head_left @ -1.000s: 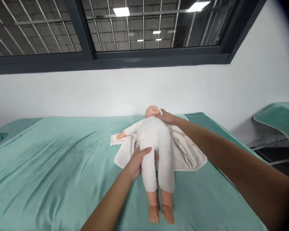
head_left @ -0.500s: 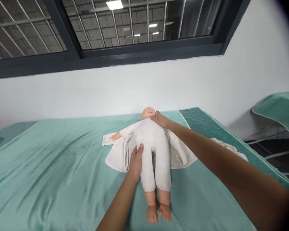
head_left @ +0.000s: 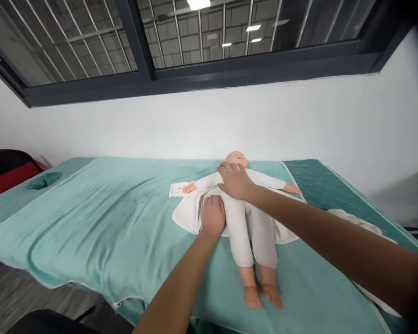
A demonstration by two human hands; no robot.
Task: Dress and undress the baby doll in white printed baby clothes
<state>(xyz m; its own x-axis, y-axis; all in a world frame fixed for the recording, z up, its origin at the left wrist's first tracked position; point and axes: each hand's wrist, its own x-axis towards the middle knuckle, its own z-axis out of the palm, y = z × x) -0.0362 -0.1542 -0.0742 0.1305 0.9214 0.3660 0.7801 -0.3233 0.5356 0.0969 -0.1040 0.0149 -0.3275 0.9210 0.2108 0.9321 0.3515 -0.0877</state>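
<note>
A baby doll [head_left: 251, 222] with a white cloth body lies on its back on the bed, head toward the wall, arms spread. Under it lies an open white garment [head_left: 188, 213]. My left hand [head_left: 212, 215] rests flat on the garment beside the doll's left flank, fingers together. My right hand [head_left: 235, 181] lies palm down on the doll's chest just below the chin. Neither hand visibly grips anything.
A teal sheet [head_left: 107, 218] covers the bed, whose near edge runs along the bottom left. A white wall and a dark-framed window [head_left: 195, 69] stand behind. A red and black seat [head_left: 7, 171] is at the far left. More white cloth [head_left: 355, 220] lies at the right.
My right hand moved from behind the doll's neck onto its chest. My left hand slid from the doll's thigh up to the garment by its side. The view swung left.
</note>
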